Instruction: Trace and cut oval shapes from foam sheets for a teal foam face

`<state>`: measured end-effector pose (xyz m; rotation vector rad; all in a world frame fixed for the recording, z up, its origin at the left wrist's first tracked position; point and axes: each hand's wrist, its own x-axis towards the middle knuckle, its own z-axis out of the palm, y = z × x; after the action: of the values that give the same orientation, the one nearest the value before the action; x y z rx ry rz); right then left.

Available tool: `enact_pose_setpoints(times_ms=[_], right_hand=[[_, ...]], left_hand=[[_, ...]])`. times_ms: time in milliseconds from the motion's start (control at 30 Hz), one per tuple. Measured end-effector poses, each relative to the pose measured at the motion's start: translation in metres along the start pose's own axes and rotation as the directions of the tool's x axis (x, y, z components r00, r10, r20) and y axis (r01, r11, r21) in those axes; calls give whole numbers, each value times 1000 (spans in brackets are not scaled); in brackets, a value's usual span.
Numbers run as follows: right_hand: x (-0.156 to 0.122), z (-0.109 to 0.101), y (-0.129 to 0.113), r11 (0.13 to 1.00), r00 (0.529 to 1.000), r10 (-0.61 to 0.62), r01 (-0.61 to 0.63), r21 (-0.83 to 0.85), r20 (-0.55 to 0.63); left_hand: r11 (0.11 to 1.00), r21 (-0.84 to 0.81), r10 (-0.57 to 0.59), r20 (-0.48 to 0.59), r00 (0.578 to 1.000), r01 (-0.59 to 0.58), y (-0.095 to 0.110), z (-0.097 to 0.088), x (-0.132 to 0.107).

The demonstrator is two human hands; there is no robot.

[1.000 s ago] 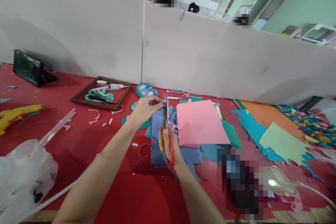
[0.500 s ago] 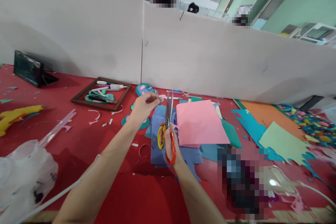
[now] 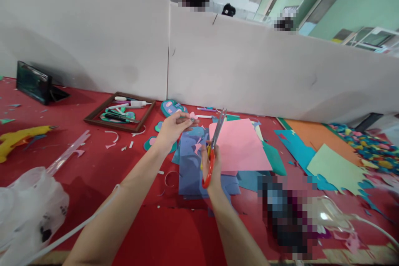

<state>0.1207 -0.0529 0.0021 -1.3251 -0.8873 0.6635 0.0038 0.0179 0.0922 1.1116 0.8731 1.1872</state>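
Note:
Between the fingertips of my left hand (image 3: 174, 129) is a small pink cut-out piece (image 3: 193, 116). My right hand (image 3: 212, 164) grips a pair of scissors (image 3: 215, 141) with red and yellow handles, blades pointing up and away. The blades are close together and nothing lies between them. Beneath and beside my right hand are blue sheets (image 3: 191, 166) and a large pink sheet (image 3: 243, 143). Small pink scraps (image 3: 198, 146) rest on the blue sheets, left of the scissors.
A brown frame (image 3: 89, 119) holds pens and tools at back left. A yellow glue gun (image 3: 21, 137), a propped phone (image 3: 33, 81) and a plastic bag (image 3: 34, 203) lie further left. Coloured sheets (image 3: 336, 166) and a scrap pile (image 3: 370, 145) lie right. A white partition (image 3: 249, 66) stands behind.
My right hand has swung the scissors to the right, away from my left hand, and the blades have come closer together. The pink cut-out is turned and more visible in my left fingers.

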Motion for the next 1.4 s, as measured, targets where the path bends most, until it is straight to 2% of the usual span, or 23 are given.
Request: enact_pose_setpoints(times_ms=[133, 233, 300, 400, 533, 733, 933, 1067, 1200, 1400], right_hand=[[12, -17, -5, 965, 988, -114, 85, -250, -107], [21, -31, -4, 789, 961, -257, 147, -597, -103], [29, -38, 4, 693, 956, -277, 133, -709, -92], [41, -46, 20, 630, 976, -205, 68, -774, -80], [50, -54, 34, 607, 994, -79, -12, -794, -76], [48, -57, 30, 546, 996, -55, -25, -837, -66], [42, -50, 28, 434, 992, -124, 67, -898, 14], [38, -44, 30, 353, 995, -99, 48, -934, 14], [38, -41, 28, 359, 999, -50, 20, -933, 2], [40, -40, 22, 525, 998, -62, 14, -851, -23]], left_hand=[[1000, 15, -20, -30, 999, 20, -2, 3, 0], [999, 43, -14, -82, 997, 17, -4, 4, 0], [999, 44, -4, -109, 994, 9, -5, 5, 1], [999, 39, 6, -139, 990, 0, -9, 6, 1], [999, 28, -14, -223, 975, 21, -13, 7, 2], [999, -20, -37, -298, 954, 33, -14, 10, 1], [1000, -19, -23, -288, 957, 18, -12, 10, -1], [999, 40, 17, -282, 959, -6, -10, 12, 0], [996, 51, 83, -267, 960, -72, -6, 12, 1], [993, 52, 114, -208, 971, -106, -7, 11, -1]])
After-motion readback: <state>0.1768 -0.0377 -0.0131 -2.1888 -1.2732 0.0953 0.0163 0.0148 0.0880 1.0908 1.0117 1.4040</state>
